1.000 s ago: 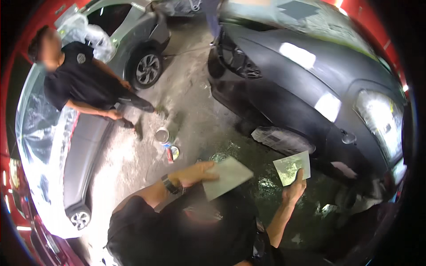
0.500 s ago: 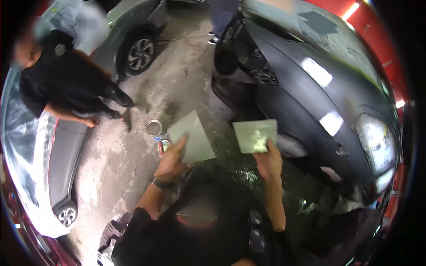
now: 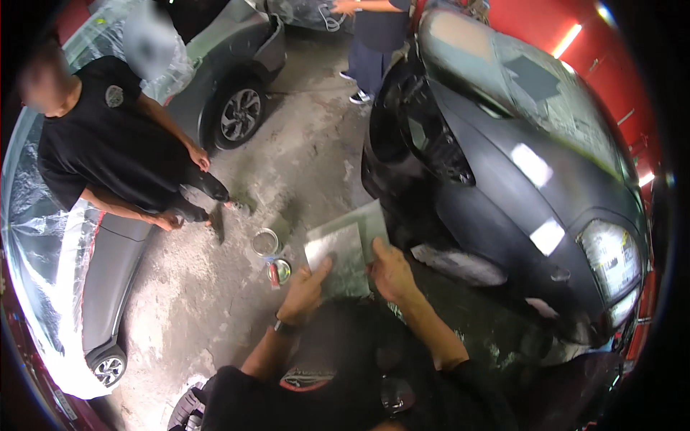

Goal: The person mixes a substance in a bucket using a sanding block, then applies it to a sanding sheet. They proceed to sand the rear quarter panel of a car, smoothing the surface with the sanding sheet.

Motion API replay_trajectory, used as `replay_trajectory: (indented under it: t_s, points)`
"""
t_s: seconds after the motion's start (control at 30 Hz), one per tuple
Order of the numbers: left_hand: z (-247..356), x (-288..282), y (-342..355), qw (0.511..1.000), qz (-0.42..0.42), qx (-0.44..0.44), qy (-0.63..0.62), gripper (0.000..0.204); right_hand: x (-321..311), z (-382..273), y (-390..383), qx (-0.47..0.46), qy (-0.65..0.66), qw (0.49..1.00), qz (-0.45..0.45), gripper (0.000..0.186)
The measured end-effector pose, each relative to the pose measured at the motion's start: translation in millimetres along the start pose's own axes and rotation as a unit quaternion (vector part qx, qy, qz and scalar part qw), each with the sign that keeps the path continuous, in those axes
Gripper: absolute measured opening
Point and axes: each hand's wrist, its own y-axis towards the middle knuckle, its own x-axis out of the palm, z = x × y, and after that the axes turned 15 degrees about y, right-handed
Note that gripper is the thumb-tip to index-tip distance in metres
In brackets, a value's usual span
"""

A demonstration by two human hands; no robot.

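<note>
1. Sheets are in your hands, overlapped in front of your torso, above the floor [image 3: 194, 287].
2. Your left hand [image 3: 303, 293] grips the front sheet [image 3: 345, 255] at its lower left edge. The thumb lies on the face; the fingers behind are hidden.
3. Your right hand [image 3: 393, 273] grips the rear sheet [image 3: 371, 221] at its right edge, thumb on the face.
4. Your hands are apart, one on each side of the overlapped sheets. The rear sheet, pale green, shows along the top and right edges of the whiter front sheet.
5. Your left wrist carries a dark band [image 3: 284, 327].
6. Beyond your left hand, on the floor, stand a can [image 3: 265, 246] and, just beside it, a tin [image 3: 284, 269] with a red item [image 3: 274, 276] at its left edge.
7. The grey car [image 3: 118, 266], partly under clear film [image 3: 50, 230], borders the floor's left edge; the dark car [image 3: 496, 172] borders its right edge.
8. A co-worker [image 3: 122, 136] stands beside the grey car, hands lowered. A second person [image 3: 374, 43] stands at the floor's far edge.
</note>
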Motion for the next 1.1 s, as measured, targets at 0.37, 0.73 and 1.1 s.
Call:
replay_trajectory:
  t_s: [0.37, 0.73, 1.1]
  points:
    - [-30, -50, -16, 0.935, 0.308, 0.062, -0.164, 0.025, 58, -94, 54, 0.16, 0.154, 0.957, -0.186, 0.059]
    - [-56, -38, -26, 0.91, 0.395, 0.034, -0.125, 0.028, 84, -289, 38, -0.241, 0.389, 0.648, -0.608, 0.061]
    - [-51, -18, -27, 0.882, 0.455, -0.032, -0.118, 0.028, 115, -295, 48, -0.306, 0.44, 0.461, -0.707, 0.087]
